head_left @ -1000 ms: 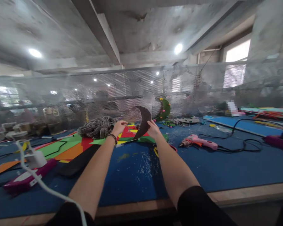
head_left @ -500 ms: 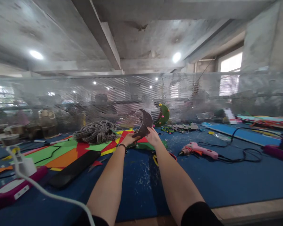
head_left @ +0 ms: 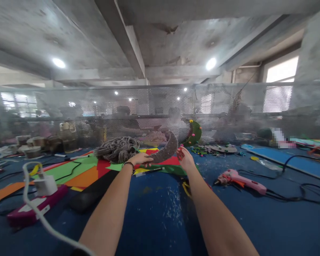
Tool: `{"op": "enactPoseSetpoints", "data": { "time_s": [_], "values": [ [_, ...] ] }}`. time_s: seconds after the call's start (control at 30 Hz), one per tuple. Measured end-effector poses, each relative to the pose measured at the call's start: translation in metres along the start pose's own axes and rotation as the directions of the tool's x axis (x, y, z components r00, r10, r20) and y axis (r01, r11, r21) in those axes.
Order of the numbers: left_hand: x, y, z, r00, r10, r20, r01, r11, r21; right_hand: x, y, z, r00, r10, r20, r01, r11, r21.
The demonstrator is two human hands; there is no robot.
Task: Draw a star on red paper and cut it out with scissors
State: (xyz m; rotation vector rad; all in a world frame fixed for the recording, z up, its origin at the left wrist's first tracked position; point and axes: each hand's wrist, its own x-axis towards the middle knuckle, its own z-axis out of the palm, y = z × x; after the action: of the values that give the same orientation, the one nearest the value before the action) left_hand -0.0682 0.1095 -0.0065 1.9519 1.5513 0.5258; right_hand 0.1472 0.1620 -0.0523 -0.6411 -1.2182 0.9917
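Observation:
My left hand [head_left: 143, 159] is closed on the lower left tip of a grey-brown felt crescent [head_left: 168, 147], held up above the table. The crescent's face carries small pale specks. Just right of its edge is my right hand [head_left: 186, 159], fingers loosely bent and slightly apart, with nothing clearly visible in them. Behind, against the mesh, stands a green crescent [head_left: 196, 132] dotted with yellow, orange and pink pompoms. Below my hands lie dark green felt [head_left: 176, 169] and a dark pen [head_left: 154, 170]. A yellow scissor handle [head_left: 187, 189] shows beside my right forearm.
A pink glue gun [head_left: 241, 180] with its black cord lies on the right. Grey yarn [head_left: 116, 148] and coloured felt sheets [head_left: 81, 177] are on the left, with a purple power strip [head_left: 37, 206] and white cable nearer. A perforated metal screen [head_left: 146, 103] runs along the back.
My right hand has come off the grey-brown crescent and moved slightly right. My left hand now holds the crescent alone, tilted so its speckled face shows. The view has swung left.

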Motion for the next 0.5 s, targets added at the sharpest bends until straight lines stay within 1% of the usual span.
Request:
{"op": "enactPoseSetpoints", "data": {
  "time_s": [0.1, 0.17, 0.27, 0.37, 0.5],
  "values": [
    [-0.01, -0.007, -0.012, 1.0, 0.003, -0.008, -0.003, 0.999, 0.049, 0.009, -0.007, -0.002, 0.997, 0.081, -0.019, -0.081, 0.997, -0.013],
    [-0.016, -0.014, -0.013, 0.999, -0.005, -0.034, 0.008, 0.995, 0.096, 0.021, -0.012, 0.0, 0.992, 0.122, -0.022, -0.123, 0.991, -0.042],
    [-0.023, -0.024, -0.003, 0.995, 0.005, -0.103, 0.014, 0.982, 0.188, 0.044, -0.019, 0.005, 0.984, 0.175, -0.023, -0.176, 0.974, -0.144],
    [-0.024, -0.031, 0.008, 0.981, 0.028, -0.19, 0.027, 0.96, 0.279, 0.068, -0.021, 0.013, 0.977, 0.212, -0.019, -0.207, 0.928, -0.31],
    [-0.02, -0.034, 0.016, 0.969, 0.022, -0.245, 0.066, 0.936, 0.347, 0.09, -0.011, 0.032, 0.976, 0.218, 0.022, -0.173, 0.831, -0.528]
  ]
}}
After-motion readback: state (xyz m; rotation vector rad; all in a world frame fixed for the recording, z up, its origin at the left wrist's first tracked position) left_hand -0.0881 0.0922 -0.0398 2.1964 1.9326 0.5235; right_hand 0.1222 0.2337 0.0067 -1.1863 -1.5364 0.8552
